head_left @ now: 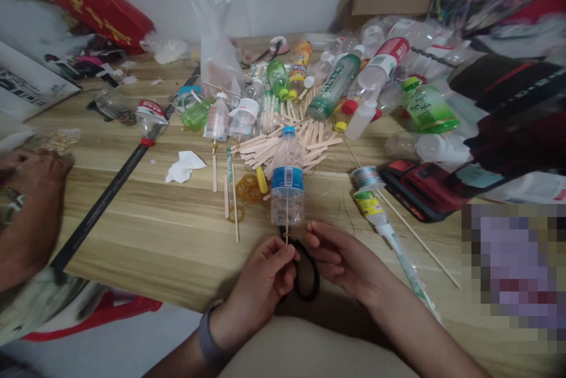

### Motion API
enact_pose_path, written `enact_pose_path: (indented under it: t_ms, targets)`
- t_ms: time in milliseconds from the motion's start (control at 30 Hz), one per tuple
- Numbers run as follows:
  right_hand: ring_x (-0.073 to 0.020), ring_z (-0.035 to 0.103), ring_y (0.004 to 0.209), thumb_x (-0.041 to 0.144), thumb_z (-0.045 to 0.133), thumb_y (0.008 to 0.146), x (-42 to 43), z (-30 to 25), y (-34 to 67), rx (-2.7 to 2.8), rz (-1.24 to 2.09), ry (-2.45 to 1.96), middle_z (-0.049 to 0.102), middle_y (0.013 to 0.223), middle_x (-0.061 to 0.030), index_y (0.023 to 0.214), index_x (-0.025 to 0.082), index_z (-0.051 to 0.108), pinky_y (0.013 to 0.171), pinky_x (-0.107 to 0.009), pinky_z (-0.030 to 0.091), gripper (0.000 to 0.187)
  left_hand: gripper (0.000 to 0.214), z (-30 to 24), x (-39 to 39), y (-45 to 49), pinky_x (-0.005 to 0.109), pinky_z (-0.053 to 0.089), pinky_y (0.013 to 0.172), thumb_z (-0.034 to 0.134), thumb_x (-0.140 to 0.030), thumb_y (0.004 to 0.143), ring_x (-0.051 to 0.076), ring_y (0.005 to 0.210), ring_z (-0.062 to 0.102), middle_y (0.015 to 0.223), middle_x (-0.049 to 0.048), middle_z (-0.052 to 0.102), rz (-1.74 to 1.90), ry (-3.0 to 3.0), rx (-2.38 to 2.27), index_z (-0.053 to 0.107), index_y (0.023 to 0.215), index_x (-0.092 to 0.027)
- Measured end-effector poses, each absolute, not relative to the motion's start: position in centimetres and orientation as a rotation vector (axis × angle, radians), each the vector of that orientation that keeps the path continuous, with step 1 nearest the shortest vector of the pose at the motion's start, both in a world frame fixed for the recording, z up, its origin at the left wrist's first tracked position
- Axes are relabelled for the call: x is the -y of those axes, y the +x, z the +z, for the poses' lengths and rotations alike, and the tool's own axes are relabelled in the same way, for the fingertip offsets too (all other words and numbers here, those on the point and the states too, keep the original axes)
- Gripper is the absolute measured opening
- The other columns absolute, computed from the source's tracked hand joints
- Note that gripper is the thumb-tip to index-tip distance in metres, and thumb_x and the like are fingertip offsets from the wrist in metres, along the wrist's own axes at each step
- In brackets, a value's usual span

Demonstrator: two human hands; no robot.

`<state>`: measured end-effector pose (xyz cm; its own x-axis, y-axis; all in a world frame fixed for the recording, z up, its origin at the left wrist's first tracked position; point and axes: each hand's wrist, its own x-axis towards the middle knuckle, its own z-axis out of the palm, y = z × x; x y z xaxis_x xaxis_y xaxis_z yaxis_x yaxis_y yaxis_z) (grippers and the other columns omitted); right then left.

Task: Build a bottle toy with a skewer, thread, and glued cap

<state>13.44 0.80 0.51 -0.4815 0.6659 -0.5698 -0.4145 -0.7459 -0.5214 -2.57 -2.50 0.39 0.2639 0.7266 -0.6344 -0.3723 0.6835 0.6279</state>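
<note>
My left hand (267, 269) pinches the lower end of a thin wooden stick (287, 232) between thumb and fingers. The stick runs up to a clear plastic bottle (283, 207) with a blue cap and blue label; whether it passes inside the bottle or in front of it I cannot tell. To the right, my right hand (349, 263) is apart from stick and bottle, its fingers curved and spread with nothing in them. A black loop handle (315, 291), perhaps of scissors, shows between my hands at the table edge; its other end is hidden.
Popsicle sticks (260, 151) lie piled behind the bottle, with rubber bands (250, 188) to its left. Many empty bottles crowd the back. At right are a cordless drill (415, 189) and a wire spool (368, 178). Another person's hand (44, 177) works at far left.
</note>
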Motion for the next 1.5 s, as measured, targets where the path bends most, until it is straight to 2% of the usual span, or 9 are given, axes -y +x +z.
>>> enact_pose_path:
  t_ms: [200, 333, 567, 733, 867, 1067, 1233, 1367, 1500]
  targets:
    - [-0.0038, 0.023, 0.048, 0.045, 0.075, 0.071, -0.4, 0.4, 13.7, 0.387, 2.241, -1.041, 0.047, 0.069, 0.0049, 0.075, 0.019, 0.053, 0.035, -0.013, 0.011, 0.035, 0.051, 0.3, 2.4, -2.7, 0.019, 0.019, 0.042, 0.084, -0.053, 0.061, 0.002, 0.043, 0.037, 0.064, -0.0060, 0.057, 0.747, 0.335, -1.029, 0.048, 0.072, -0.019]
    - [-0.0020, 0.019, 0.039, 0.051, 0.066, 0.073, 0.3, 0.2, 13.4, 0.511, 2.354, -1.105, 0.044, 0.057, 0.0063, 0.063, 0.019, 0.047, 0.034, -0.016, 0.007, 0.038, 0.050, 0.2, 2.3, -2.7, 0.020, 0.018, 0.042, 0.081, -0.056, 0.062, 0.003, 0.041, 0.038, 0.057, -0.0072, 0.053, 0.715, 0.323, -1.012, 0.047, 0.071, -0.020]
    - [-0.0039, 0.024, 0.032, 0.043, 0.058, 0.075, 0.3, 1.0, 12.8, 0.999, 2.354, -1.294, 0.046, 0.041, 0.0041, 0.051, 0.019, 0.059, 0.032, -0.019, 0.007, 0.034, 0.043, 0.4, 2.5, -2.6, 0.022, 0.016, 0.043, 0.069, -0.055, 0.067, 0.004, 0.039, 0.039, 0.049, -0.0077, 0.047, 0.662, 0.306, -1.009, 0.044, 0.064, -0.020]
    - [-0.0061, 0.035, 0.036, 0.044, 0.068, 0.074, -0.9, 1.2, 13.2, 1.362, 2.206, -1.331, 0.055, 0.047, 0.0017, 0.053, 0.019, 0.064, 0.034, -0.020, 0.017, 0.034, 0.042, 0.4, 2.4, -2.4, 0.022, 0.016, 0.043, 0.071, -0.052, 0.063, 0.003, 0.039, 0.036, 0.048, -0.0086, 0.045, 0.689, 0.295, -1.045, 0.043, 0.063, -0.020]
    - [-0.0095, 0.044, 0.045, 0.050, 0.064, 0.080, -1.4, 0.3, 13.2, 1.498, 2.034, -1.285, 0.060, 0.052, -0.0004, 0.057, 0.018, 0.068, 0.044, -0.022, 0.030, 0.040, 0.043, 0.4, 2.3, -2.4, 0.021, 0.017, 0.042, 0.071, -0.054, 0.063, 0.003, 0.040, 0.034, 0.049, -0.0080, 0.046, 0.707, 0.315, -1.047, 0.045, 0.063, -0.020]
    - [-0.0122, 0.049, 0.055, 0.037, 0.068, 0.080, -1.3, -0.8, 12.9, 1.517, 1.763, -1.283, 0.060, 0.054, 0.0011, 0.056, 0.019, 0.069, 0.053, -0.024, 0.032, 0.030, 0.048, 0.1, 2.6, -2.3, 0.021, 0.020, 0.040, 0.070, -0.060, 0.069, 0.004, 0.039, 0.036, 0.049, -0.0077, 0.047, 0.807, 0.392, -1.097, 0.044, 0.062, -0.020]
    - [-0.0160, 0.062, 0.057, 0.049, 0.066, 0.084, -1.1, -0.3, 11.9, 1.396, 1.903, -1.107, 0.068, 0.058, -0.0016, 0.062, 0.021, 0.072, 0.060, -0.026, 0.043, 0.036, 0.056, -0.4, 2.8, -2.3, 0.022, 0.017, 0.038, 0.066, -0.070, 0.072, 0.005, 0.037, 0.035, 0.046, -0.0072, 0.045, 0.822, 0.431, -1.039, 0.043, 0.060, -0.021]
    - [-0.0165, 0.062, 0.047, 0.065, 0.068, 0.077, -0.8, -0.2, 10.8, 1.167, 2.081, -0.983, 0.065, 0.052, -0.0024, 0.058, 0.019, 0.068, 0.050, -0.027, 0.047, 0.050, 0.061, -0.7, 2.7, -2.3, 0.021, 0.017, 0.038, 0.066, -0.071, 0.075, 0.005, 0.038, 0.036, 0.044, -0.0055, 0.044, 0.828, 0.440, -0.985, 0.043, 0.053, -0.019]
    - [-0.0153, 0.060, 0.043, 0.062, 0.077, 0.070, -0.4, -0.7, 10.3, 0.917, 2.167, -0.975, 0.066, 0.053, -0.0025, 0.063, 0.017, 0.068, 0.046, -0.026, 0.048, 0.047, 0.064, -0.9, 2.7, -2.0, 0.021, 0.018, 0.037, 0.070, -0.073, 0.070, 0.004, 0.035, 0.032, 0.041, -0.0062, 0.041, 0.838, 0.377, -0.873, 0.042, 0.049, -0.019]
